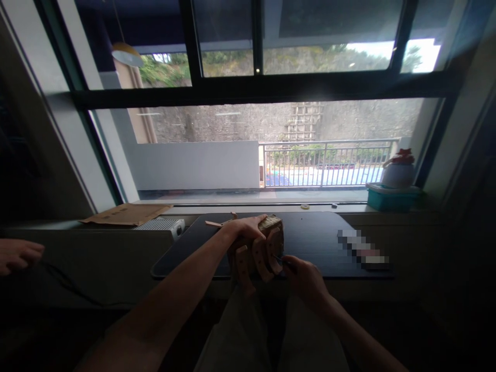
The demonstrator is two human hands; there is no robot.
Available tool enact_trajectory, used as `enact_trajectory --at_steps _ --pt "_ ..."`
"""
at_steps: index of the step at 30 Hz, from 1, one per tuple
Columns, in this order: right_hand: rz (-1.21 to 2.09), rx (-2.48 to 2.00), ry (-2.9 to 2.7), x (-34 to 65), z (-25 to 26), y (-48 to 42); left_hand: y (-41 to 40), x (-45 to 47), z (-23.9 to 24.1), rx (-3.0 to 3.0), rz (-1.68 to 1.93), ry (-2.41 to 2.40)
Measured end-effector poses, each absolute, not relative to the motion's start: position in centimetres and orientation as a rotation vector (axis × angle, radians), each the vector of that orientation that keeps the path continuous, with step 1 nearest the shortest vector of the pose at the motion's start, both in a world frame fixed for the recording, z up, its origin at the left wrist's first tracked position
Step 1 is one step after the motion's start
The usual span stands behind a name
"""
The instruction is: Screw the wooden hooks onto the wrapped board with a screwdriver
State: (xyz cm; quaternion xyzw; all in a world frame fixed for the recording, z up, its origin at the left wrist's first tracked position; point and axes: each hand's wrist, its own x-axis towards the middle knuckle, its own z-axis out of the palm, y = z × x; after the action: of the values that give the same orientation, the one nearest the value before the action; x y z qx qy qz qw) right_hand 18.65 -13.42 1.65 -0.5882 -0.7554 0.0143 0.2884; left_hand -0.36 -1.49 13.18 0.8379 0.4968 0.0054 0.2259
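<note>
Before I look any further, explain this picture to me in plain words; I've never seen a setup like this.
There is no machine here: a camera worn on a person's head looks forward and down at their own bare hands. The left hand holds a brown boxy piece with curved strips at the near edge of a dark table. The right hand grips a thin dark tool, pointed at one strip. On the table's right side lies a pixelated object, impossible to identify. Someone else's hand shows at the far left.
</note>
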Motion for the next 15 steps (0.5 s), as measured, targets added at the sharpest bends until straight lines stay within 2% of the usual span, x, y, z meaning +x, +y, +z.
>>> enact_trajectory --at_steps 6,12,15 --pt "0.127 -1.571 -1.99 19.2 2.3 -13.2 -1.4 -0.4 13.1 2.313 0.026 1.391" --pt "-0.093 -1.44 -2.189 19.6 3.1 -13.8 -1.3 -0.5 12.9 2.33 0.068 1.368" --pt "-0.037 -1.445 -2.155 19.5 2.6 -13.5 -1.2 -0.6 12.8 2.352 0.106 1.358"
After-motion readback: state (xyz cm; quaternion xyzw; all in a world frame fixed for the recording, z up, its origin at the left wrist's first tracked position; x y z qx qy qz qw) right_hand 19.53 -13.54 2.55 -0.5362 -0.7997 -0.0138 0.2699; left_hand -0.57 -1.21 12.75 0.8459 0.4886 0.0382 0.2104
